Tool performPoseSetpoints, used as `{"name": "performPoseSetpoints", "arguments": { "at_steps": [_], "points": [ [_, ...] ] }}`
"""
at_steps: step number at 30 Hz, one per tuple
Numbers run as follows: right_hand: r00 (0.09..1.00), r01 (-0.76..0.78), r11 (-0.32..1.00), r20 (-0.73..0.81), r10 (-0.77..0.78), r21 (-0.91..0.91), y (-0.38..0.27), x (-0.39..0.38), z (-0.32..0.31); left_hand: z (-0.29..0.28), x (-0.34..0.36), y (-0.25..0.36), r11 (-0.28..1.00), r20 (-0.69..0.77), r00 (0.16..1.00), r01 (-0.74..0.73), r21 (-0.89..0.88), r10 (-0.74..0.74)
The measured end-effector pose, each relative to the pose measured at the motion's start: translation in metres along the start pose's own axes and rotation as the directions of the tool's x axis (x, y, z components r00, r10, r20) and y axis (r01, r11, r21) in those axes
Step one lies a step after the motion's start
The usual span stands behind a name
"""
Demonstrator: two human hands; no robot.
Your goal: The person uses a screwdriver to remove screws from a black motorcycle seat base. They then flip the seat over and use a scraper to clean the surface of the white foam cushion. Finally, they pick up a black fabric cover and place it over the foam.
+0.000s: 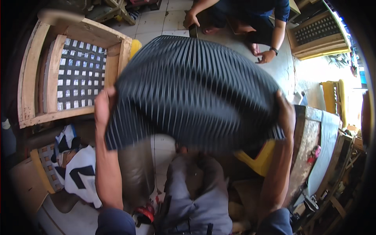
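A wide piece of black fabric with pale stripes [192, 86] is stretched between my two hands, over my lap. My left hand [103, 103] grips its left edge, and my right hand [286, 113] holds the right edge. The cloth bulges upward and sags in folds at the middle, partly smeared by motion. Its near edge hangs loose above my legs. The fingertips of both hands are partly hidden by the cloth.
At left stands a wooden frame [33, 74] with woven black webbing. White and black cloth [82, 174] lies below it. Across from me a crouching person [250, 19] holds a dark object. A worn bench [309, 133] stands right, near a yellow piece [260, 158]. A red tool [145, 213] lies low.
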State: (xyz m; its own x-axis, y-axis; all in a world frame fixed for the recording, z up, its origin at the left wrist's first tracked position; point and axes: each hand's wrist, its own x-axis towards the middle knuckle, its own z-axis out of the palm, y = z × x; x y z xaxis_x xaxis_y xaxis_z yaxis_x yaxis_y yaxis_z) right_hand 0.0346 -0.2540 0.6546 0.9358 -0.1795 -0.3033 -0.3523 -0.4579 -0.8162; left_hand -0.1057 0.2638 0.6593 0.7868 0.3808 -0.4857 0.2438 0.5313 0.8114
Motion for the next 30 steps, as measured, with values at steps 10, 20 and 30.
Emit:
{"name": "performPoseSetpoints", "arguments": {
  "at_steps": [10,20,30],
  "points": [
    [0.917,-0.268,0.951,0.342,0.204,0.152,0.329,0.056,0.178,-0.160,0.119,-0.338,0.934,0.009,0.934,0.356,0.001,-0.356],
    [0.886,-0.382,0.816,0.424,0.190,0.433,0.624,0.065,0.341,-0.288,0.228,-0.604,0.953,-0.049,0.970,0.243,0.179,-0.238],
    [0.990,-0.123,0.982,0.092,0.111,0.145,0.581,0.038,0.281,-0.235,0.184,-0.577,0.920,-0.144,0.988,0.006,0.392,0.055]
  ]
}}
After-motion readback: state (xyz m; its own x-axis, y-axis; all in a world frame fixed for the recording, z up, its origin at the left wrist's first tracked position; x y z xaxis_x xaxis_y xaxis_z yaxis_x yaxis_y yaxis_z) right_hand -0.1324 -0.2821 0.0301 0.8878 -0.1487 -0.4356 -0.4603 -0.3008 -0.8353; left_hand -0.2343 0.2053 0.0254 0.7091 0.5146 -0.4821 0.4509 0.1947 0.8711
